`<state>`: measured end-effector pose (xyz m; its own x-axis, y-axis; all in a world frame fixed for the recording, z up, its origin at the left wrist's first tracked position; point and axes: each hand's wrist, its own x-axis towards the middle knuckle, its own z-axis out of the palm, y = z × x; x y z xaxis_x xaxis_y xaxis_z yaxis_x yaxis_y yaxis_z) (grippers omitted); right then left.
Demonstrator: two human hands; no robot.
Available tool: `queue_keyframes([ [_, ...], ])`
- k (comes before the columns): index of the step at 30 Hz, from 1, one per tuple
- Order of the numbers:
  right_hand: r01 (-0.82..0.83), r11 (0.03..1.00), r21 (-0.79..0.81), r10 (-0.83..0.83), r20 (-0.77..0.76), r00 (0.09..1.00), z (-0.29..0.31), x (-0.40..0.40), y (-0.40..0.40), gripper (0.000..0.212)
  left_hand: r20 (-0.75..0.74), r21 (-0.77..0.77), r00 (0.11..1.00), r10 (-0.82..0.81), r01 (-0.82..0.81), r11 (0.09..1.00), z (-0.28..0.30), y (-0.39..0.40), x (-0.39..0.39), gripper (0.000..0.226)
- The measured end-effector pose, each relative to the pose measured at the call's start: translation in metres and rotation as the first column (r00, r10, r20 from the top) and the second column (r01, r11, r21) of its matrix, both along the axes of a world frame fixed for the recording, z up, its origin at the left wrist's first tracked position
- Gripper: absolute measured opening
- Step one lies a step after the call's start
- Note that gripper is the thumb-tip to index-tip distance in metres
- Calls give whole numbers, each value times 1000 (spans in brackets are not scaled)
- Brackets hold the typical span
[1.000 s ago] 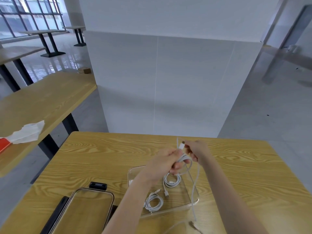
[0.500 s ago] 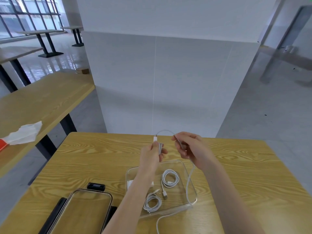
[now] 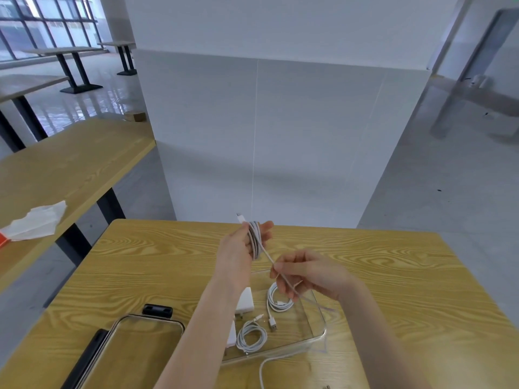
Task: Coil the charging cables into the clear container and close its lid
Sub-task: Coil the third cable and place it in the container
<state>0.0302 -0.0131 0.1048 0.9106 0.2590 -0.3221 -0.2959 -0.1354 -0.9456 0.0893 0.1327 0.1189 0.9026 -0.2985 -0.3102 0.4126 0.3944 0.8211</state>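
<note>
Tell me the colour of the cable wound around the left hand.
White, seen best in the head view: the thin cable.

You've got a thin white charging cable [image 3: 255, 240] looped in several turns round your left hand [image 3: 238, 255] at frame centre, plug end [image 3: 240, 219] sticking up; the free run slants down through your right hand [image 3: 304, 273], which pinches it, then trails to the bottom edge. The clear rectangular plastic container [image 3: 320, 332] sits open, lower centre, with two coiled white cables inside [image 3: 278, 300] [image 3: 251, 338] and white charger blocks [image 3: 245, 300] at its left. The clear metal-rimmed lid with black clips [image 3: 132, 352] lies flat, lower left, apart from the container.
</note>
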Motion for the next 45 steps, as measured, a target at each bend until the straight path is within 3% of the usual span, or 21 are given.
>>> queue_keyframes([
  [5, -138, 968, -210, 114, -124, 986, -21, 3, 11, 58, -69, -290, 991, -113, 88, 953, 11, 4, -2, 36],
  [8, -27, 996, -86, 8, -215, 977, -28, 5, 12, 55, 8, -294, 979, -203, 196, 936, 12, 8, -4, 38],
  [10, -37, 995, -89, 12, -264, 964, -31, 7, 6, 51, 66, -270, 967, -246, 255, 929, 12, 10, -7, 39],
  [13, -35, 996, -86, 11, -265, 964, -32, 13, -7, 37, 196, -46, 921, -337, 352, 935, 10, 12, -11, 39],
  [15, 72, 995, -62, -85, -235, 968, -29, 18, -15, 22, 275, 202, 860, -429, 385, 901, 7, 11, -15, 39],
  [17, 198, 979, -42, -203, -190, 961, -23, 22, -18, 16, 280, 338, 818, -502, 406, 849, 6, 9, -18, 38],
  [21, 388, 921, 22, -381, -144, 913, -8, 29, -13, 15, 228, 492, 781, -581, 422, 761, 5, 0, -24, 36],
  [24, 420, 889, -182, -431, -24, 902, 4, 29, -4, 20, 169, 592, 783, -598, 405, 697, 1, -8, -27, 32],
  [26, 434, 852, -292, -433, 74, 898, 12, 27, 2, 21, 159, 642, 805, -571, 355, 679, -5, -11, -28, 31],
  [29, 433, 838, -331, -395, 179, 901, 22, 22, 10, 19, 177, 668, 847, -501, 270, 693, -12, -14, -25, 34],
  [33, 390, 854, -345, -350, 175, 920, 36, 14, 16, 23, 280, 726, 876, -393, 75, 684, -13, -12, -20, 32],
  [36, 355, 888, -293, -331, 130, 935, 49, 5, 19, 16, 246, 635, 948, -201, -1, 773, -15, -7, -8, 36],
  [38, 231, 921, -314, -209, 102, 973, 53, -1, 23, 17, 144, 487, 985, -92, 11, 873, -14, -2, 1, 39],
  [41, 21, 930, -366, 12, 89, 996, 46, -8, 31, 28, 86, 272, 995, -44, 19, 962, -13, 5, 10, 40],
  [45, -99, 934, -344, 119, 39, 992, 28, -3, 38, 29, 45, 88, 997, -66, 62, 994, -6, 7, 11, 35],
])
